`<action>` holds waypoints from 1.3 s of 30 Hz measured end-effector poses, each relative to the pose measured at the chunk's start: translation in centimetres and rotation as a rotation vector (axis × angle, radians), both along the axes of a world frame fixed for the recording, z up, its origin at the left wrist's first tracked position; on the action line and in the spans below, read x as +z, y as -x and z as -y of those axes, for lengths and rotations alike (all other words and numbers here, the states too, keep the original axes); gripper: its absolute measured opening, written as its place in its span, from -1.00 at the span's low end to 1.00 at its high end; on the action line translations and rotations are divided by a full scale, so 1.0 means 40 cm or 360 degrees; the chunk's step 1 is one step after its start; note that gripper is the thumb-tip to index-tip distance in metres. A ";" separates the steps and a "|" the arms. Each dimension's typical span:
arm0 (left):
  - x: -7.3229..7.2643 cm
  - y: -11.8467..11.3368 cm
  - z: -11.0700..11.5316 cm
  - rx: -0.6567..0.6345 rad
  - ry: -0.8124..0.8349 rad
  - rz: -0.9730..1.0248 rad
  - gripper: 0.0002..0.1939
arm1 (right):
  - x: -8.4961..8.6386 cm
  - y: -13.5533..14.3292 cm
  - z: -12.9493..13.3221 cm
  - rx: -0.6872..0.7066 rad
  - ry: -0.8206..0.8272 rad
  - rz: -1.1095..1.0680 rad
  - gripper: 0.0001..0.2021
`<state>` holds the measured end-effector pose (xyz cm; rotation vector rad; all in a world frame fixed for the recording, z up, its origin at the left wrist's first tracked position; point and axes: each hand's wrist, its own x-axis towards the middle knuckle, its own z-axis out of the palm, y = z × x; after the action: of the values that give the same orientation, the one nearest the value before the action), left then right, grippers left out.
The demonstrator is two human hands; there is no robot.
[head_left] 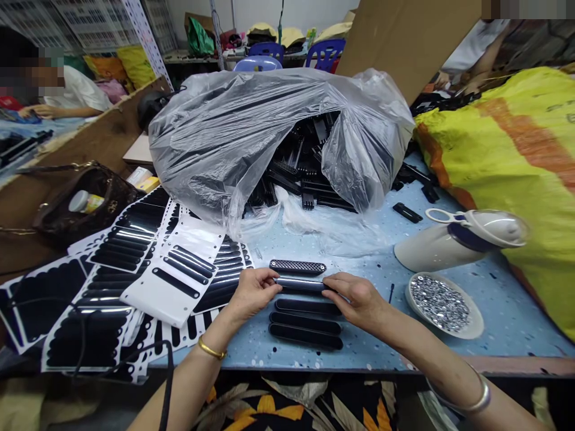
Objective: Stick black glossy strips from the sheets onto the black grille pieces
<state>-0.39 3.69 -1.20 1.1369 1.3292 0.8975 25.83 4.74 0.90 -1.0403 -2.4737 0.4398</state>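
Observation:
A glossy black strip (300, 285) is stretched level between my two hands, above the blue table. My left hand (257, 291) pinches its left end between thumb and fingers, and my right hand (354, 299) pinches the right end. Whether it lies on another piece beneath cannot be made out. Just behind it rests a black textured bar (297, 266) with a shiny spot at each end. Nearer to me lie three smooth black rounded bars (305, 336), side by side. Left of my left hand, a white backing sheet (164, 299) carries a few similar black strips.
A large clear plastic bag (233, 120) of black parts stands behind. Right are a white bowl (476, 323) of small metal pieces, a white jug (424, 248) and a yellow sack (516, 155). Strip sheets (90, 335) and a brown handbag (96, 191) lie left. Two people work nearby.

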 end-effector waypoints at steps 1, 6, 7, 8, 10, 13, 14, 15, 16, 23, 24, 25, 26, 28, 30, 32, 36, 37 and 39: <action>0.001 0.000 0.000 0.0001 -0.0001 -0.0001 -0.79 | -0.002 0.000 0.001 -0.0003 -0.0004 -0.0003 -0.81; 0.003 0.003 0.001 -0.0010 -0.0033 -0.0015 -0.81 | -0.011 0.002 0.003 0.0005 -0.0090 -0.0044 -0.80; 0.003 0.003 0.001 -0.0012 -0.0036 -0.0017 -0.82 | -0.011 0.001 0.003 0.0005 -0.0093 -0.0045 -0.80; 0.003 0.004 0.002 -0.0014 -0.0037 -0.0017 -0.82 | -0.011 0.001 0.004 0.0004 -0.0089 -0.0042 -0.80; 0.003 0.004 0.002 -0.0022 -0.0029 -0.0008 -0.82 | -0.010 0.001 0.004 -0.0006 -0.0079 -0.0036 -0.80; 0.004 0.004 0.001 -0.0022 -0.0017 0.0003 -0.83 | -0.009 0.000 0.004 -0.0002 -0.0098 -0.0045 -0.80; 0.004 0.004 0.001 -0.0019 -0.0014 0.0006 -0.83 | -0.009 0.001 0.004 0.0002 -0.0109 -0.0052 -0.80; 0.004 0.004 0.001 -0.0015 -0.0012 0.0008 -0.84 | -0.010 0.001 0.004 0.0006 -0.0118 -0.0058 -0.80; 0.004 0.004 0.001 -0.0010 -0.0009 0.0011 -0.84 | -0.011 0.001 0.004 0.0009 -0.0122 -0.0060 -0.80; 0.003 0.002 -0.001 0.0001 0.0027 0.0027 -0.85 | -0.018 0.004 0.007 -0.0007 -0.0102 -0.0020 -0.82; 0.004 0.002 -0.001 -0.0001 0.0027 0.0027 -0.85 | -0.019 0.004 0.007 -0.0006 -0.0109 -0.0021 -0.82; 0.005 0.002 -0.001 -0.0003 0.0026 0.0027 -0.85 | -0.020 0.003 0.008 -0.0001 -0.0117 -0.0024 -0.81; 0.006 0.003 -0.001 -0.0007 0.0022 0.0028 -0.85 | -0.022 0.003 0.008 0.0002 -0.0121 -0.0026 -0.81; 0.008 0.004 -0.002 -0.0022 0.0006 0.0032 -0.85 | -0.023 0.003 0.009 -0.0002 -0.0108 -0.0019 -0.81; 0.010 0.004 -0.002 -0.0039 -0.0008 0.0035 -0.85 | -0.024 0.003 0.010 -0.0018 -0.0071 0.0003 -0.81; 0.009 0.003 -0.003 -0.0037 -0.0007 0.0022 -0.86 | -0.024 0.002 0.010 -0.0035 -0.0031 0.0020 -0.81; 0.004 -0.001 -0.004 0.0017 0.0015 -0.0022 -0.83 | -0.019 -0.003 0.005 -0.0044 0.0046 -0.0007 -0.82; 0.003 -0.002 -0.004 0.0030 0.0018 -0.0024 -0.83 | -0.018 -0.005 0.003 -0.0042 0.0067 -0.0028 -0.82; 0.004 -0.002 -0.004 0.0046 0.0021 -0.0018 -0.82 | -0.019 -0.009 0.000 -0.0052 0.0111 -0.0079 -0.82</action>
<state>-0.31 3.87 -1.06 1.1167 1.3622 0.9030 26.20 4.75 0.14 -1.0822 -2.4095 0.5384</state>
